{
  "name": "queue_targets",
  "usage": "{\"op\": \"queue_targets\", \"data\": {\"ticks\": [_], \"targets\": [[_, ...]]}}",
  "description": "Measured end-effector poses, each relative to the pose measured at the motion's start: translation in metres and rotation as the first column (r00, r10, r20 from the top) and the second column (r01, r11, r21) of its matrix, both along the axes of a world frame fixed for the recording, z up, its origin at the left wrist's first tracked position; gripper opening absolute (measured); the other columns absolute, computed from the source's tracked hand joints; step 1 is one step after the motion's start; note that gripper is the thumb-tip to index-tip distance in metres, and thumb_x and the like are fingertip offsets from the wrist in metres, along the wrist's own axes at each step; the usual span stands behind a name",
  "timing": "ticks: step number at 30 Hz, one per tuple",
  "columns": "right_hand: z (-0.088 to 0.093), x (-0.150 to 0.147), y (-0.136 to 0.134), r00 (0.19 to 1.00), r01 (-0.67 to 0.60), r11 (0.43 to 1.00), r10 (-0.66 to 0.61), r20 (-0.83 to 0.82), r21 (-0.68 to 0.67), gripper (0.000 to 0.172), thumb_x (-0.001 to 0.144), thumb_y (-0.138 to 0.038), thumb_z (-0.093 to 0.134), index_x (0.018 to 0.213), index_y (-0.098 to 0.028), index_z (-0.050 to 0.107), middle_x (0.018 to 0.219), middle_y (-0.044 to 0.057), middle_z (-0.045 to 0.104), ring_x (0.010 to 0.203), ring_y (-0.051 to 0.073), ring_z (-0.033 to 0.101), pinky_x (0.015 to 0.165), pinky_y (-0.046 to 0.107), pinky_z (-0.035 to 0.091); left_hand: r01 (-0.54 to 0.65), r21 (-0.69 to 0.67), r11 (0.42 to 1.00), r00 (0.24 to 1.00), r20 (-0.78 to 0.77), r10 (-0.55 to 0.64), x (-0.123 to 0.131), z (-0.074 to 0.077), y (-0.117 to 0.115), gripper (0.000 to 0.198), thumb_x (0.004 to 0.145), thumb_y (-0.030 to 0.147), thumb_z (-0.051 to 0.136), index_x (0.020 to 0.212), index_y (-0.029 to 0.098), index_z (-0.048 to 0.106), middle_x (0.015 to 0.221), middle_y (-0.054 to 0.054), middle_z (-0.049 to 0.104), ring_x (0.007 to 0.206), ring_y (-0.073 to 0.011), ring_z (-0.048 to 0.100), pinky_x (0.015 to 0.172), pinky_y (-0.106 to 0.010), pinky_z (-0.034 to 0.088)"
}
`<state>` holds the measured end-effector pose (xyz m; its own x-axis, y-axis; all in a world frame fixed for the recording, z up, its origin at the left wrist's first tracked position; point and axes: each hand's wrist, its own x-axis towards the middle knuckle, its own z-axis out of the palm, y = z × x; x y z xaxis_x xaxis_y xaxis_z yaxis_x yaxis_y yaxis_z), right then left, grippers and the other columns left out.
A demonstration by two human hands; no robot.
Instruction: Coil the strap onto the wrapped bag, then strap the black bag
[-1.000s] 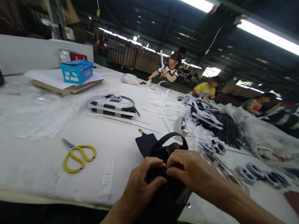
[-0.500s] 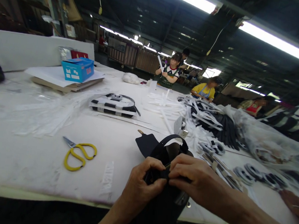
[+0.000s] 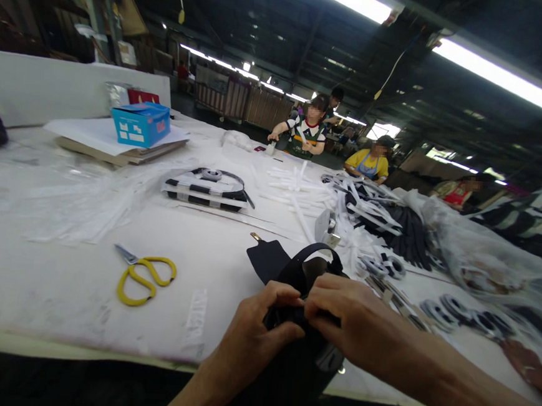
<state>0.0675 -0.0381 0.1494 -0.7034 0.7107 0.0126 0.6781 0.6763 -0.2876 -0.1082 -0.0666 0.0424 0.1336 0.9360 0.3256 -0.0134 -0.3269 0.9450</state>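
A black handbag with a curved handle and a flap tipped by a gold-coloured clasp stands at the table's front edge, close to my body. My left hand pinches the bag's near rim between thumb and fingers. Right against it, my right hand has its fingers bent down onto the same edge. The fingertips of both hands meet there, and whatever small part lies between them is hidden. To the left, yellow-handled scissors lie on the white table.
A blue box sits on stacked sheets at back left. Black-and-white strapped pieces lie mid-table. White strips, black straps, plastic sheeting and rolls cover the right. Another person's hand rests at far right; co-workers sit opposite.
My right hand has shifted slightly left and its fingers have curled more over the bag's rim. Across the table, a co-worker has lowered a white strip and reached one arm toward the tabletop.
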Motion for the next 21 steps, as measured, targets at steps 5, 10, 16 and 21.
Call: {"op": "queue_targets", "data": {"ticks": [5,10,16,21], "targets": [[-0.015,-0.002,-0.001,0.993,-0.066,0.996,0.072,-0.097,0.057,0.017,0.087,-0.011,0.054,0.074,-0.018,0.063,0.077,0.001,0.058,0.072,0.012,0.056,0.064,0.023,0.039,-0.008,-0.016,1.0,0.999,0.036,0.008,0.003,0.001,0.002,0.037,0.072,0.01,0.07,0.106,0.026,0.064,0.102,0.002,0.071,0.098,-0.0167,0.065,0.09,-0.026,0.05],[-0.021,0.004,-0.002,0.996,-0.029,0.999,0.033,-0.078,0.042,0.011,0.087,-0.012,0.055,0.081,-0.019,0.061,0.081,0.001,0.059,0.074,0.012,0.055,0.066,0.024,0.041,0.018,0.016,1.0,1.0,-0.022,-0.017,0.003,0.002,0.003,0.029,0.075,0.012,0.07,0.101,0.024,0.066,0.099,0.002,0.07,0.094,-0.0161,0.065,0.087,-0.025,0.049],[-0.014,0.019,-0.008,0.993,0.102,0.992,-0.105,0.044,0.073,0.008,0.083,-0.027,0.069,0.084,-0.021,0.064,0.085,0.001,0.061,0.079,0.016,0.058,0.068,0.028,0.042,-0.049,-0.009,0.999,0.998,-0.048,0.049,0.006,-0.004,-0.002,0.021,0.077,0.016,0.069,0.096,0.024,0.065,0.093,0.004,0.069,0.088,-0.0134,0.064,0.081,-0.022,0.047],[-0.015,0.019,-0.009,0.986,0.168,0.984,-0.169,-0.003,-0.053,0.023,0.076,-0.018,0.073,0.097,-0.026,0.071,0.089,0.0,0.067,0.083,0.017,0.063,0.072,0.027,0.046,-0.047,0.019,0.999,0.999,-0.025,0.048,0.013,-0.005,-0.005,0.021,0.074,0.014,0.069,0.093,0.023,0.065,0.091,0.004,0.069,0.087,-0.0128,0.064,0.08,-0.022,0.047]]}}
